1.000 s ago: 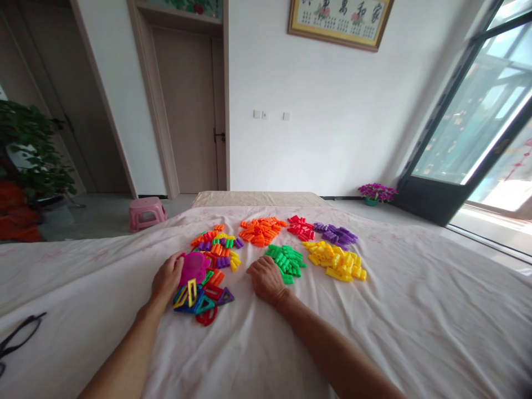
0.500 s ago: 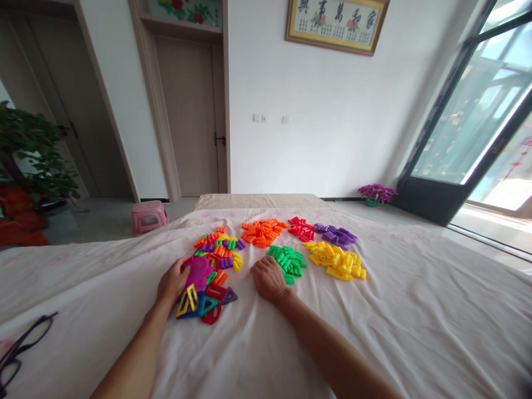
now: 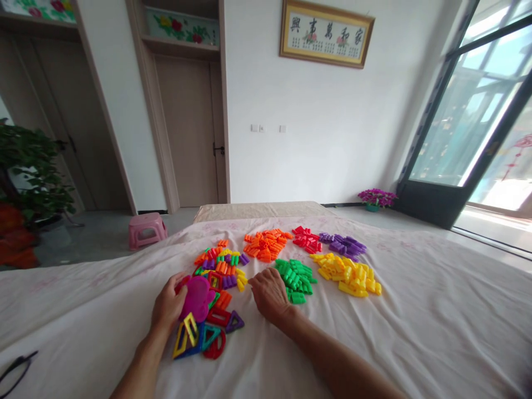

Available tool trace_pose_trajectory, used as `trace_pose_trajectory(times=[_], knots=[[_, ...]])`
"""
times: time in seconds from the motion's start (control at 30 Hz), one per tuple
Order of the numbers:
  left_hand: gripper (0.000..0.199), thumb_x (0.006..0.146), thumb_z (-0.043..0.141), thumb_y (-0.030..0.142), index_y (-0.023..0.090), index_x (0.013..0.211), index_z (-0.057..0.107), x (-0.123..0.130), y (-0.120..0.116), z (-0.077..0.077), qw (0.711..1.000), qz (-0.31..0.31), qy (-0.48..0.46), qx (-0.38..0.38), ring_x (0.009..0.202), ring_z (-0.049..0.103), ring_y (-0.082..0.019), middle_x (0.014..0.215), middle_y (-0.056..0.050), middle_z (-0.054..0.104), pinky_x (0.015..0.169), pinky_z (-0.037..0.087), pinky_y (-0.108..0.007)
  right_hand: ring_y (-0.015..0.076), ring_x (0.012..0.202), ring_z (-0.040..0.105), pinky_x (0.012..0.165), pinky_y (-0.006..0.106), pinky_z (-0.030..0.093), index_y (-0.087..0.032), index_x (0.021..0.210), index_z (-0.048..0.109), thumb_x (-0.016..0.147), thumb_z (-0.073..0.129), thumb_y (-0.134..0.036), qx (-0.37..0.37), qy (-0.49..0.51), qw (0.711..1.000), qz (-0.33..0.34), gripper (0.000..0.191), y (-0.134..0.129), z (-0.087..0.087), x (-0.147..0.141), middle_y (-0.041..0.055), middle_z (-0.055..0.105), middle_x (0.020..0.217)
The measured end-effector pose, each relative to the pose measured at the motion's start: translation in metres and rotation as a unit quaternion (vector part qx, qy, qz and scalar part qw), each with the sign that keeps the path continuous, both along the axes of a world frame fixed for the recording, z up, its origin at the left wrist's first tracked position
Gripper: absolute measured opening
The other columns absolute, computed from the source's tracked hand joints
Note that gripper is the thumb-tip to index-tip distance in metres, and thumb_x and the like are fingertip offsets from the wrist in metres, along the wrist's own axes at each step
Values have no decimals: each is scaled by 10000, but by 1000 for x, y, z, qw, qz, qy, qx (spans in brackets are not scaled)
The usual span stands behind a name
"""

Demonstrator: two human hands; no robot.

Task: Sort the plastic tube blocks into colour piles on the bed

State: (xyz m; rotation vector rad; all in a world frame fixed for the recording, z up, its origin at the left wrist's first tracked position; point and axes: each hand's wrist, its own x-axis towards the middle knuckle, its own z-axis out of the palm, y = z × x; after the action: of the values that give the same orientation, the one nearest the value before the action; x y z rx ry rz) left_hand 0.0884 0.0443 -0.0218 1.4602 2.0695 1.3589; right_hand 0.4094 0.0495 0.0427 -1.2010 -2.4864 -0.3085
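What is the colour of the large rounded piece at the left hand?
The rounded piece is magenta, seen best in the head view.

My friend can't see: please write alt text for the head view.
A person's left hand touches a magenta piece in a mixed pile of colourful pieces; the right hand is beside a green pile. Orange, red, purple and yellow piles also lie on pale cloth.

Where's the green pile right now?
In the head view, the green pile lies just right of centre, beside the right hand, with the yellow pile to its right and the red pile beyond it.
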Motion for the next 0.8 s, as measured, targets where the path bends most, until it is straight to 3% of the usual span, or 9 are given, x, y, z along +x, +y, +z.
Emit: trace_pose_trajectory(times=[0.17,0.4,0.57,0.8], knots=[[402,855,498,246,184,1245,573,-5,1,-3,999,23,19,-15,1169,641,-221,1278,-120,676,1004,482,-330,257,967,566,895,402,333,-186,917,688,905,580,-279,-61,-18,996,-58,143,18,12,-30,98,691,955],[421,888,439,302,188,1267,583,1,-2,6,996,9,51,-70,1190,626,-225,1316,-104,657,1000,471,-313,258,1004,588,900,388,359,-174,976,680,921,555,-238,-87,-26,994,-67,151,28,-2,-41,106,684,1022],[434,894,419,334,198,1271,585,0,-4,6,993,5,74,-88,1194,617,-250,1315,-100,652,1007,466,-349,234,959,612,849,352,375,-200,1062,641,939,551,-243,-81,15,993,-78,158,34,7,-28,75,697,1007],[444,875,455,389,225,1265,589,-12,3,-9,991,-13,94,-90,1153,639,-260,1269,-86,674,968,495,-348,184,894,643,675,268,353,-222,992,682,935,535,-272,-88,106,975,-173,165,64,49,34,54,705,991]])
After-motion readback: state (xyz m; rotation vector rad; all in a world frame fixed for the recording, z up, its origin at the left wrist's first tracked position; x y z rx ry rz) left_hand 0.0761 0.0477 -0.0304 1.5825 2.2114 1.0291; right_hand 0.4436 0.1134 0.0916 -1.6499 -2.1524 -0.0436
